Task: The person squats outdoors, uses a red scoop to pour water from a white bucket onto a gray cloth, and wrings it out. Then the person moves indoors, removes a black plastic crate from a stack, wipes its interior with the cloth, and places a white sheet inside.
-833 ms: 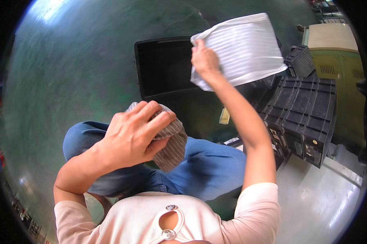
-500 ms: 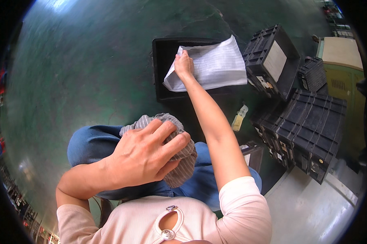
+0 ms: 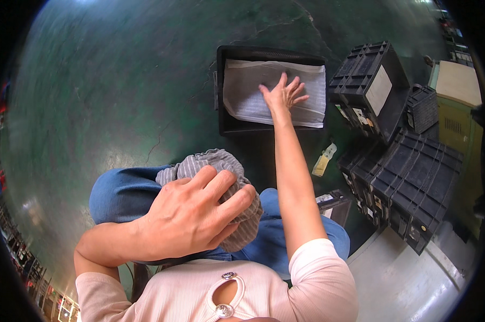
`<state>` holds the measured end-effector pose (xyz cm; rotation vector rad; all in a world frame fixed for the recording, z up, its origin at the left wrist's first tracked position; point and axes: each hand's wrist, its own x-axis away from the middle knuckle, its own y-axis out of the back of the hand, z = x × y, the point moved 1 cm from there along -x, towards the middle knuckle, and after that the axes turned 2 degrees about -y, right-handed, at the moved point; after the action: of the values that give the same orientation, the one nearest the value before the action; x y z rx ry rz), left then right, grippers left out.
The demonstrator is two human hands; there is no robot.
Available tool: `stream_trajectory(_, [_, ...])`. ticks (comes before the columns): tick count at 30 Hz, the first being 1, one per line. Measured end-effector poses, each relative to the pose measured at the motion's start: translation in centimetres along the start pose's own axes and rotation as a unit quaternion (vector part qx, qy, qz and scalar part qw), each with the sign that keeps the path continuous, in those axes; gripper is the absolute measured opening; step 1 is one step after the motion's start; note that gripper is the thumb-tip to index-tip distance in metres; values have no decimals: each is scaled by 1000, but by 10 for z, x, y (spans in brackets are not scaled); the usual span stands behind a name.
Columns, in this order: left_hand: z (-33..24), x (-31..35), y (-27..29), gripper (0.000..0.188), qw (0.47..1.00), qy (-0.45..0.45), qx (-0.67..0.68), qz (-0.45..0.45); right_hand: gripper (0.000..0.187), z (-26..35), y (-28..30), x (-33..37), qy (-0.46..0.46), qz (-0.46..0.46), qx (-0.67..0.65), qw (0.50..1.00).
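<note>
My left hand (image 3: 194, 212) is closed round a bunched grey striped cloth (image 3: 215, 161) above my lap; part of the cloth is hidden behind the fingers. Ahead, my right hand (image 3: 282, 97) is stretched out with its fingers spread, over a white sheet (image 3: 245, 94). The sheet, thin and slightly see-through, lies inside a black plastic crate (image 3: 219, 115) on the floor, nearly covering its bottom. The hand appears to press on the sheet, though contact under the palm is hidden.
Right of the crate, another black crate (image 3: 360, 70) stands tilted with its opening sideways. Stacked black crates (image 3: 414, 166) are nearer on the right, beside a green cabinet (image 3: 454, 123). A small yellow and white packet (image 3: 324, 161) lies on the green floor (image 3: 119, 91).
The right hand has let go of the sheet's edge and opened its fingers. The sheet has dropped flat into the crate. The left hand keeps the cloth in place.
</note>
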<state>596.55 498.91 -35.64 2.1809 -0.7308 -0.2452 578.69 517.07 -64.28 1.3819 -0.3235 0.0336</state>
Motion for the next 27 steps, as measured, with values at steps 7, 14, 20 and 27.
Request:
stream_trajectory(7, [-2, -3, -1, 52, 1000, -2, -5, 3, 117, -11, -46, -16, 22, 172, -8, 985])
stream_trajectory(14, [0, -5, -3, 50, 1000, -4, 5, 13, 117, -21, -62, -18, 35, 175, -31, 983])
stream_trajectory(20, [1, -9, -2, 56, 1000, -9, 8, 21, 118, -20, -64, -20, 39, 177, 4, 983])
stream_trajectory(27, [2, -10, -2, 49, 999, -38, 18, 19, 74, -48, -1, -8, 82, -180, -36, 980])
